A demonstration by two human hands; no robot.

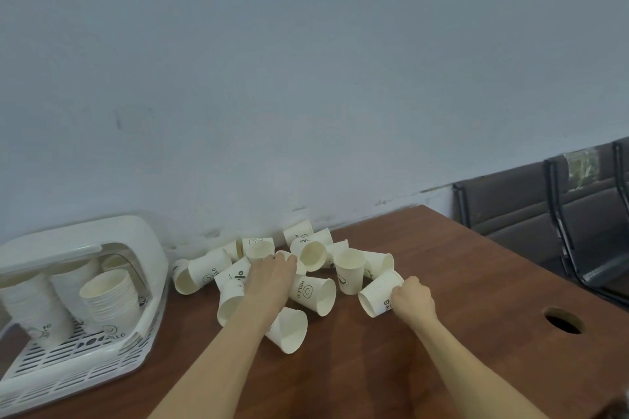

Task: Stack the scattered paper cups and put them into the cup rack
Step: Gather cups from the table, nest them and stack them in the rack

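Observation:
Several white printed paper cups (313,294) lie scattered on their sides in a heap near the wall on the brown table (442,265). My left hand (272,277) reaches into the middle of the heap, its fingertips curled on a small cup (299,267) there. At the heap's right edge my right hand (413,296) grips a cup on its side (376,294), mouth toward me. The white cup rack (85,309) stands at the left with stacks of cups (110,296) inside.
A pale wall runs right behind the heap. A round cable hole (563,320) sits in the table at the right. Dark chairs (544,211) stand beyond the table's right edge. The table's front is bare wood.

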